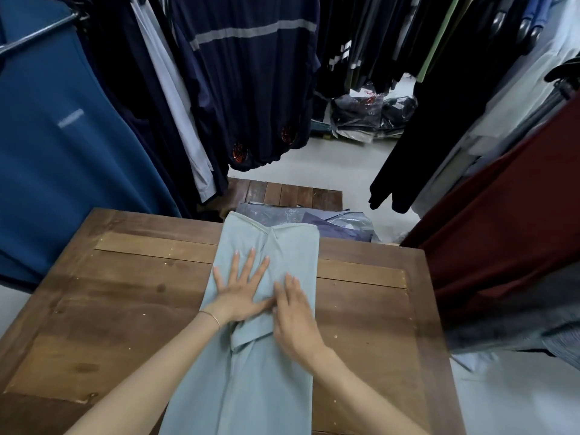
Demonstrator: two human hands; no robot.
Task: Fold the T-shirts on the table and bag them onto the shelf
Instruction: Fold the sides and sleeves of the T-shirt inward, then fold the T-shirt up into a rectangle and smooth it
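The pale green shirt (pixel 251 309) lies in a long strip down the middle of the bench (pixel 125 293), its sides already folded in. The left hand (pixel 241 290), fingers spread wide, presses flat at centre frame; the right hand (pixel 295 315), fingers straight and together, lies flat just beside it on the overlapping flap. Best to smooth outward from the seam so no crease sets, then fold the length over evenly.
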